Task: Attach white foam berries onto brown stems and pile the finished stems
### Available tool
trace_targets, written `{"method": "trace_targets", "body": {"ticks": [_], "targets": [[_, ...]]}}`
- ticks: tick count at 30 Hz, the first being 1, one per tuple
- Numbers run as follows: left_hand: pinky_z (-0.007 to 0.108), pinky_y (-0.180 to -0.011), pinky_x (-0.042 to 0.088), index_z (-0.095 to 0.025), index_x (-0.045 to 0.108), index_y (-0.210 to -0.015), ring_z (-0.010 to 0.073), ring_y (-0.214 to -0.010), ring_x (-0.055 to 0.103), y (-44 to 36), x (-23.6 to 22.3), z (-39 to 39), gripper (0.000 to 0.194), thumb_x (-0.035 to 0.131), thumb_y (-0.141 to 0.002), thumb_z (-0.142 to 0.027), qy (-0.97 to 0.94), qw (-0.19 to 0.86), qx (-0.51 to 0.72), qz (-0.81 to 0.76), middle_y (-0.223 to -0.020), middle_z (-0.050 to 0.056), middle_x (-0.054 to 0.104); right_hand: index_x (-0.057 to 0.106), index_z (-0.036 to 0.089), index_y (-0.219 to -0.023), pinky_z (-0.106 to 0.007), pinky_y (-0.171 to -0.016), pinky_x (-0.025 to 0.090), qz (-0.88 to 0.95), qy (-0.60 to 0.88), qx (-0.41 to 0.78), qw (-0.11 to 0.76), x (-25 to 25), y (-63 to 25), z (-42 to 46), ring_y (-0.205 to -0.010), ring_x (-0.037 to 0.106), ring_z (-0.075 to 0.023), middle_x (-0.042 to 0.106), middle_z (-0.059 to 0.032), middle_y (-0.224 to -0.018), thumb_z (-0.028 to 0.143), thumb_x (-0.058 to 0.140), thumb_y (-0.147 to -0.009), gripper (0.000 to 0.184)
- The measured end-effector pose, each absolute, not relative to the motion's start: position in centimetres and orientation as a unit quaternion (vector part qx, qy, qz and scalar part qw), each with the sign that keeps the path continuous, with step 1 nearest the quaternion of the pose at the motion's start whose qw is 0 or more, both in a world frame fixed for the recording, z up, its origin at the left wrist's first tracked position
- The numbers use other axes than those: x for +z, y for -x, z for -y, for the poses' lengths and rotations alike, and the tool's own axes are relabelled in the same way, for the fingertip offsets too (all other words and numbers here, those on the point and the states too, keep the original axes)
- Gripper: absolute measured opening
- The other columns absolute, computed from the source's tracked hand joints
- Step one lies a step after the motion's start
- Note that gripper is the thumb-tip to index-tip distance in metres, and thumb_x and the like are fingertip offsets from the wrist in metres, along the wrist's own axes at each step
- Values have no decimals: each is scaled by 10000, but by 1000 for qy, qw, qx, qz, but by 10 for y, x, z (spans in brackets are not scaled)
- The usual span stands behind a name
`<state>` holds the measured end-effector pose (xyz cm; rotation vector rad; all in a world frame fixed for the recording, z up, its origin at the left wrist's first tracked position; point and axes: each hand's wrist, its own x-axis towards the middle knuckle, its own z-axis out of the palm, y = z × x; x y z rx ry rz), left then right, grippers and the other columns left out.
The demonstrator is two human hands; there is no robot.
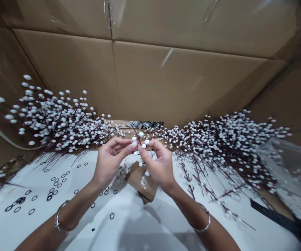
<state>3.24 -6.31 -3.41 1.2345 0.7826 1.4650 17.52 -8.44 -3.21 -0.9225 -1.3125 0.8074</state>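
My left hand [110,161] and my right hand [157,163] meet at the middle, both pinched on a small sprig of white berries [140,142] on thin dark stems. The fingertips of both hands close around the sprig just below its berries. Each wrist wears a silver bangle. Under the hands lies a small brown cardboard piece [142,182] with loose white berries on it.
A big pile of white-berry branches [59,120] lies at the left and another [229,143] at the right. Small black rings [55,190] are scattered on the white table [129,226]. Cardboard walls [166,76] stand behind. Clear plastic wrap [288,174] sits at the right.
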Motion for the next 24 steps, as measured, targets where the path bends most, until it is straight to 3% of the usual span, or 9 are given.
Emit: {"method": "trace_targets", "body": {"ticks": [5,11,17,20,24], "targets": [[305,-834,587,-178,686,-851,211,-924,719,-35,-33,65,179,802,-741,-259,-528,471,620,-338,-935,44,750,638,225,-896,-288,-710,475,578,412,343,616,-36,-175,83,-833,629,-162,694,-19,-922,359,657,-860,140],[277,-798,590,-162,667,-862,184,-870,715,-31,-32,61,189,793,-754,-253,-549,459,612,-337,-905,45,739,643,211,-843,-308,-796,474,585,404,346,612,-35,-179,78,-879,623,-170,696,-22,-912,338,685,-839,134],[280,-903,536,-205,551,-1160,181,-1061,651,-26,-29,58,396,734,-822,-296,-588,510,552,-299,-1155,67,664,687,209,-824,-298,-829,494,508,357,472,626,-30,-184,70,-868,630,-146,700,-16,-926,304,744,-790,116],[283,-899,523,-182,570,-1126,188,-1069,633,-29,-32,59,385,744,-806,-305,-635,515,476,-324,-1173,83,650,699,221,-803,-295,-861,506,463,315,530,637,-35,-182,67,-925,641,-144,709,-13,-994,279,757,-778,85],[284,-824,527,-153,646,-995,188,-936,662,-32,-36,60,247,709,-829,-326,-674,486,427,-357,-991,63,698,689,220,-808,-315,-847,518,442,318,563,621,-39,-180,66,-924,645,-155,703,-20,-1050,304,764,-767,120]]}}
